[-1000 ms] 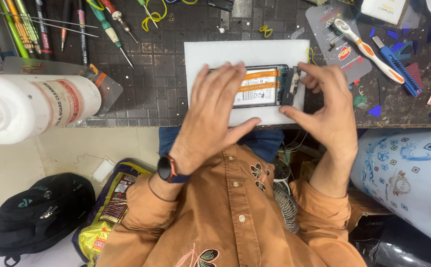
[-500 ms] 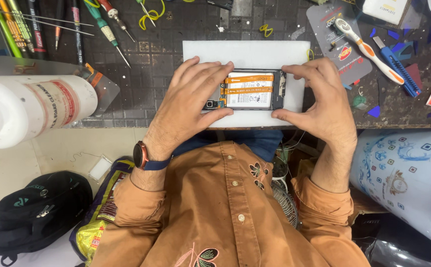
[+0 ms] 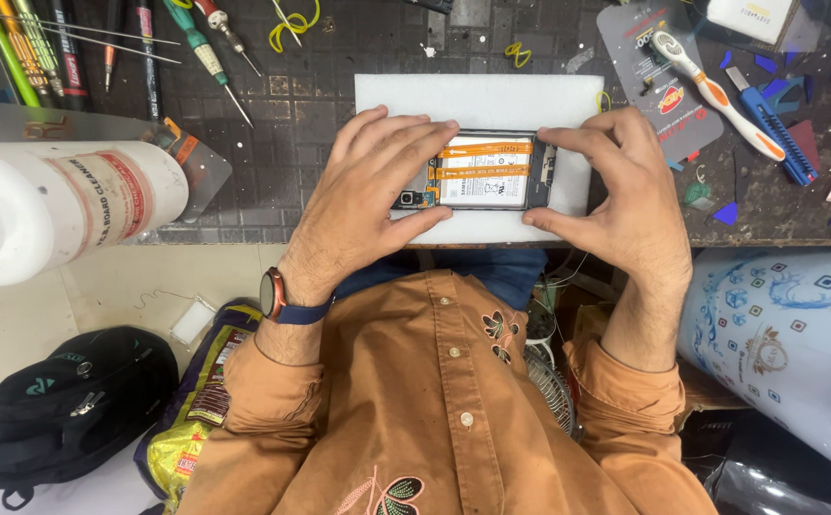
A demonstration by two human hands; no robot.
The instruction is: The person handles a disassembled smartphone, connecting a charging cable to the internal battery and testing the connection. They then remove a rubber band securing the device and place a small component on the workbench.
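We see the left hand (image 3: pixel 363 195) and the right hand (image 3: pixel 625 195) gripping an opened phone (image 3: pixel 482 172) between them, fingers along its far edge and thumbs on its near edge, its battery crossed by two orange ribbon cables. The phone sits over a white foam pad (image 3: pixel 477 95) on the dark gridded work mat (image 3: pixel 301 114), near the front edge of the bench. A large white bottle (image 3: pixel 53 205) lies to the left, screwdrivers (image 3: pixel 210 52) above it, and a blue utility knife (image 3: pixel 768 110) lies at the right.
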